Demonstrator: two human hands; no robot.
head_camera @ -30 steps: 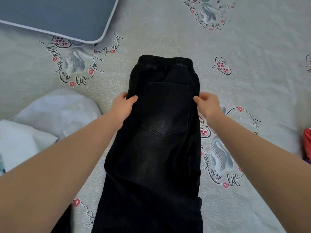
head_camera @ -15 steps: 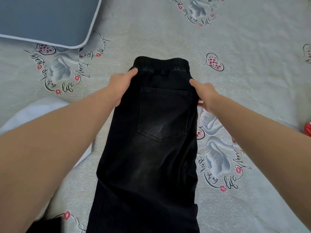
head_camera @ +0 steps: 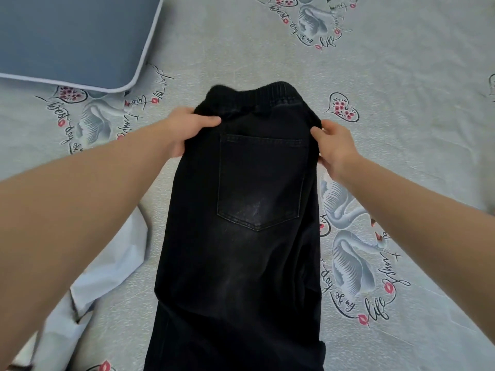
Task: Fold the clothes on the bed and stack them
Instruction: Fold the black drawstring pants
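Black jeans (head_camera: 241, 236) lie between the left hand (head_camera: 184, 129) and right hand (head_camera: 334, 145), each gripping a side edge, on a swan-print bedsheet (head_camera: 401, 103).

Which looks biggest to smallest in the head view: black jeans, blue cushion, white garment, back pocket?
1. black jeans
2. blue cushion, cut off by the frame
3. white garment, partly hidden by the left arm, so its place against the pocket is unsure
4. back pocket
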